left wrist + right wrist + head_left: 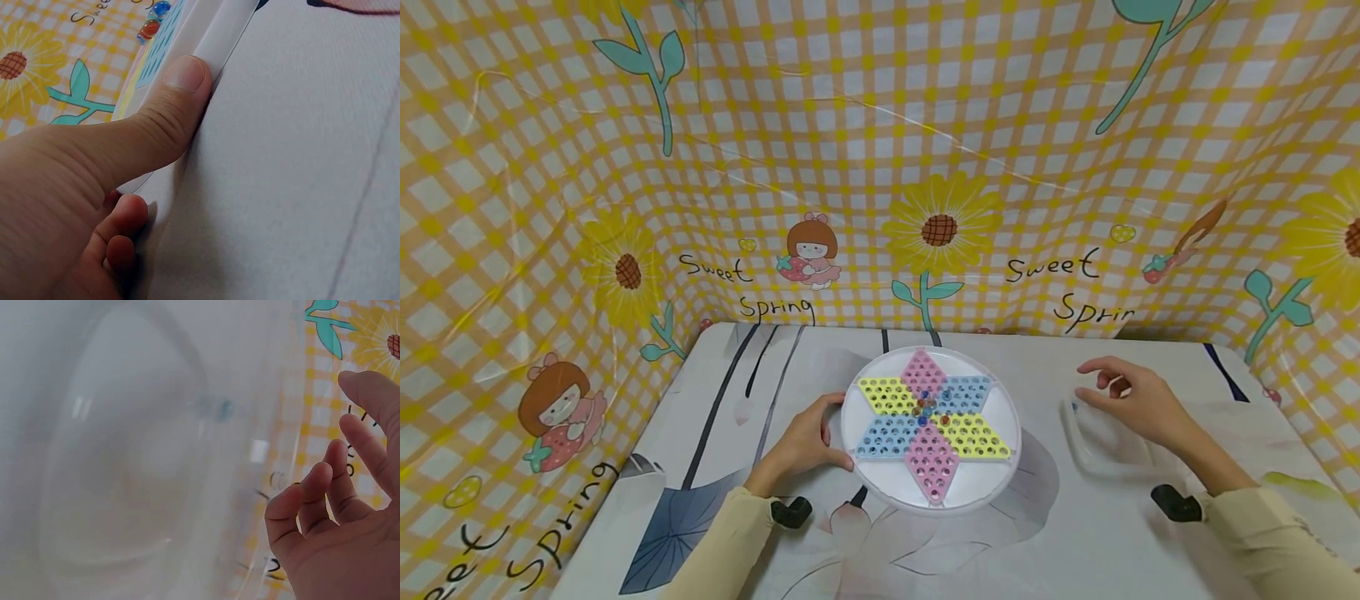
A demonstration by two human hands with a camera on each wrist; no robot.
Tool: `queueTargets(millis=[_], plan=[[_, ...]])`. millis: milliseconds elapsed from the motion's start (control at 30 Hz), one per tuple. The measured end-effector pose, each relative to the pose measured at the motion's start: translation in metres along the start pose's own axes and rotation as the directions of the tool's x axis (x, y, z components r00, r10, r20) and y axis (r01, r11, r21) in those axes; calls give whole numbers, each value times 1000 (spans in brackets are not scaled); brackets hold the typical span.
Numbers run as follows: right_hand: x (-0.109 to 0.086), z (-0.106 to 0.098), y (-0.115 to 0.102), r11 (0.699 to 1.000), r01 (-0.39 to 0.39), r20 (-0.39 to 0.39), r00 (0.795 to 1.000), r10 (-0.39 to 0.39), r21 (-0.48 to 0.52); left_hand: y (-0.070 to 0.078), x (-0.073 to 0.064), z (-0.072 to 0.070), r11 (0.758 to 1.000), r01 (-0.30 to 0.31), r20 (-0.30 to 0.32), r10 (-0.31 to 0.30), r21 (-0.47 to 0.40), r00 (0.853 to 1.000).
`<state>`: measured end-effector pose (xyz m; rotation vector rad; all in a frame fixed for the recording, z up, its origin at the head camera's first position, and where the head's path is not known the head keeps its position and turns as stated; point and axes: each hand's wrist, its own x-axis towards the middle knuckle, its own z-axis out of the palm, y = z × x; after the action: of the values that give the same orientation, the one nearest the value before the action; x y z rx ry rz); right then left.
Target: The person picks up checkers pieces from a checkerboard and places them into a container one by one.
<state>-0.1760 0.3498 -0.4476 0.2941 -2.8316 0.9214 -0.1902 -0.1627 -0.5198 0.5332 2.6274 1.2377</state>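
A round white Chinese checkers board [880,479] with a pink, yellow and blue star lies on the table. Several glass marbles [922,421] sit near its centre. My left hand [805,437] holds the board's left edge; in the left wrist view the thumb [185,75] lies along the white rim, with the other fingers bent at the side. To the right, my right hand [1138,400] hovers over a clear plastic container [1086,462], fingers loosely bent and nothing between them. One bluish marble [224,409] shows at the container's wall.
Beneath everything is a table with a pale printed cloth [925,558]. A yellow checked curtain [865,125] with sunflowers hangs behind and along the left side. A dark wrist camera [1177,503] sits on the right wrist, another [792,512] on the left.
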Motion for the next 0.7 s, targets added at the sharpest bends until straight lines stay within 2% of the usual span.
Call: queueTargets(millis=[700], plan=[[21, 1, -28, 998, 53, 19, 998, -54, 43, 1, 0, 0, 1000, -5, -9, 5, -8, 1000]])
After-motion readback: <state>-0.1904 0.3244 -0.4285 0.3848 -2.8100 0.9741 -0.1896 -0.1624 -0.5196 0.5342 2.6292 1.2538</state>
